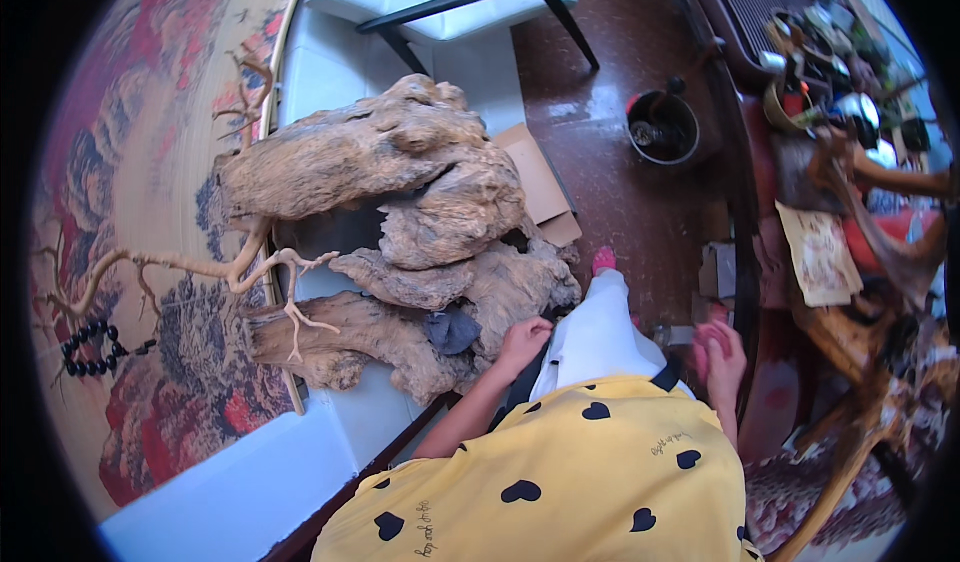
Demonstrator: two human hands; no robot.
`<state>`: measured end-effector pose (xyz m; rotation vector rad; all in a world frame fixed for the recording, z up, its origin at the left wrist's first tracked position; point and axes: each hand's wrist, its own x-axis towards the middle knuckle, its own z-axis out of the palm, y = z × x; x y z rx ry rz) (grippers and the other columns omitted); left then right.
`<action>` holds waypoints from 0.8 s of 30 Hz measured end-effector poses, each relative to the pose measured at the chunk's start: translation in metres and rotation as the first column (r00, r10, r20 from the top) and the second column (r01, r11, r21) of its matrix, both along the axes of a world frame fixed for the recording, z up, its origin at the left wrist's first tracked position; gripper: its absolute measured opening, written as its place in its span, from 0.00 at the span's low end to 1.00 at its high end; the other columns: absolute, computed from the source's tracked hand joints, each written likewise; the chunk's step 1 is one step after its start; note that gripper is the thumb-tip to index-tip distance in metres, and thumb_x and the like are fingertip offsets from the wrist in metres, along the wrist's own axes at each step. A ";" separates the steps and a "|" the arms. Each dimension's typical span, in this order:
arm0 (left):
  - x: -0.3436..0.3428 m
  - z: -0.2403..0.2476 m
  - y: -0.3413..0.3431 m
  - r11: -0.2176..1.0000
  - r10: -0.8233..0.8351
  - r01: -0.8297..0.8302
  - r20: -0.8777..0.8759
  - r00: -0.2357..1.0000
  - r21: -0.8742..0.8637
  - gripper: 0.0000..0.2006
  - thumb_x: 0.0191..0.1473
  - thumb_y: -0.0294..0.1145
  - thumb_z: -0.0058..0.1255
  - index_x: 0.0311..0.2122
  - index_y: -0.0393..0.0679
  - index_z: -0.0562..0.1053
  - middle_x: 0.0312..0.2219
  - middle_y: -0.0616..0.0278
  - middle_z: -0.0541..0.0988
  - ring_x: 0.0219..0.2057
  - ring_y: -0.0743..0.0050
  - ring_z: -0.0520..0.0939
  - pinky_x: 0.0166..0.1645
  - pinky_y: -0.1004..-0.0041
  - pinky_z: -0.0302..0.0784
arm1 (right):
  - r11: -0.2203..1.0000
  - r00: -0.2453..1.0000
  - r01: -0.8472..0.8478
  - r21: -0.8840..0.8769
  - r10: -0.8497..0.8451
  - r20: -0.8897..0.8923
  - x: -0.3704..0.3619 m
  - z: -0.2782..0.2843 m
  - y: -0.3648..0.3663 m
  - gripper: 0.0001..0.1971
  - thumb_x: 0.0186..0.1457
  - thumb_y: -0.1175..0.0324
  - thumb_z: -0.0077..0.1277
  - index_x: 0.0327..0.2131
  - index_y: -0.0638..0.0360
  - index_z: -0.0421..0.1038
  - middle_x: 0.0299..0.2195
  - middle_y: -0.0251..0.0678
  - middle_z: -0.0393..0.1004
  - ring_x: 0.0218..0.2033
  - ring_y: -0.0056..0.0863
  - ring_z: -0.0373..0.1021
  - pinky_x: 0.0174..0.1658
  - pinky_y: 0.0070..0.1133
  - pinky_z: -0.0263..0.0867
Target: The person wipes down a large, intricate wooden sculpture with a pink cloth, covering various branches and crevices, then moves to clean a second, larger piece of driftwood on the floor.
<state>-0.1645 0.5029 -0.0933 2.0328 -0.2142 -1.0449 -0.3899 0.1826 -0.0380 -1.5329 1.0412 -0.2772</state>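
My left hand (527,342) is beside my left thigh, at the near right edge of a large weathered driftwood piece (340,157). Its fingers are curled together, and whatever may be inside them is hidden. A dark grey cloth-like bundle (452,331) is tucked into a hollow of the wood, left of that hand. On my other side, my right hand (732,362) is closed round a pink cloth-like thing (703,352), slightly blurred. The hand is low beside my right leg, away from the driftwood.
A dark bin (664,130) stands on the brown floor ahead. Cardboard (535,177) lies behind the driftwood. Pale branches (240,272) with black beads (95,347) reach left before a painted wall hanging (150,212). A white chair (440,12) stands ahead; a cluttered table (800,197) is right.
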 end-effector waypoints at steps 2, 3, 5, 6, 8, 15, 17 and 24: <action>0.020 0.039 -0.047 0.968 0.146 -0.175 -0.165 0.975 -0.180 0.13 0.58 0.27 0.53 0.47 0.37 0.76 0.41 0.64 0.81 0.43 0.79 0.79 0.52 0.75 0.73 | 0.865 0.901 -0.419 -0.275 0.434 -0.008 0.084 0.031 -0.007 0.17 0.55 0.77 0.50 0.49 0.61 0.71 0.45 0.44 0.68 0.43 0.36 0.72 0.47 0.25 0.68; 0.032 0.064 -0.070 0.941 0.174 -0.215 -0.173 0.970 -0.261 0.19 0.57 0.28 0.54 0.54 0.38 0.71 0.47 0.61 0.77 0.48 0.75 0.77 0.56 0.73 0.71 | 0.859 0.868 -0.462 -0.219 0.489 0.086 0.125 0.054 -0.001 0.17 0.56 0.77 0.50 0.49 0.60 0.71 0.45 0.43 0.68 0.44 0.35 0.72 0.47 0.25 0.68; 0.050 0.105 -0.097 0.788 0.148 -0.304 -0.314 0.938 -0.536 0.45 0.53 0.47 0.62 0.68 0.42 0.51 0.63 0.47 0.59 0.61 0.62 0.66 0.62 0.64 0.65 | 0.785 0.752 -0.587 -0.197 0.619 0.228 0.191 0.093 0.018 0.17 0.55 0.77 0.50 0.50 0.59 0.71 0.44 0.43 0.68 0.44 0.37 0.71 0.48 0.27 0.68; 0.053 0.113 -0.108 0.677 0.202 -0.419 -0.394 0.896 -0.605 0.52 0.48 0.56 0.64 0.69 0.42 0.48 0.65 0.49 0.56 0.65 0.62 0.60 0.65 0.63 0.60 | 0.718 0.664 -0.655 -0.237 0.696 0.273 0.215 0.102 0.026 0.18 0.55 0.77 0.50 0.51 0.58 0.70 0.44 0.44 0.68 0.45 0.39 0.70 0.48 0.29 0.67; 0.065 0.125 -0.120 0.554 0.285 -0.402 -0.288 0.914 -0.729 0.53 0.47 0.57 0.64 0.69 0.40 0.49 0.65 0.50 0.55 0.66 0.63 0.58 0.66 0.64 0.58 | 0.534 0.492 -0.730 -0.426 0.844 0.215 0.249 0.112 0.046 0.23 0.54 0.76 0.52 0.54 0.58 0.67 0.43 0.47 0.66 0.46 0.46 0.66 0.50 0.33 0.64; 0.076 0.127 -0.085 0.734 0.285 -0.236 -0.027 0.958 -0.637 0.41 0.49 0.50 0.65 0.61 0.38 0.61 0.53 0.57 0.70 0.56 0.67 0.70 0.63 0.67 0.62 | 0.547 0.669 -0.742 0.387 0.634 0.387 0.267 0.106 0.064 0.34 0.63 0.65 0.47 0.68 0.61 0.45 0.65 0.47 0.54 0.66 0.36 0.53 0.67 0.27 0.48; 0.074 0.131 -0.087 0.709 0.341 -0.349 -0.135 0.930 -0.613 0.37 0.51 0.43 0.64 0.61 0.38 0.62 0.53 0.58 0.71 0.55 0.69 0.71 0.61 0.68 0.65 | 0.530 0.653 -0.757 0.383 0.633 0.415 0.266 0.094 0.066 0.34 0.64 0.63 0.46 0.68 0.61 0.44 0.64 0.46 0.54 0.66 0.33 0.52 0.66 0.27 0.48; 0.094 0.122 -0.068 0.617 0.565 -0.569 -0.197 0.801 -0.543 0.22 0.53 0.27 0.58 0.54 0.37 0.68 0.47 0.61 0.75 0.49 0.76 0.75 0.55 0.73 0.71 | 0.499 0.667 -0.744 0.445 0.595 0.448 0.275 0.082 0.076 0.33 0.64 0.59 0.46 0.68 0.55 0.46 0.63 0.44 0.51 0.64 0.36 0.53 0.64 0.30 0.52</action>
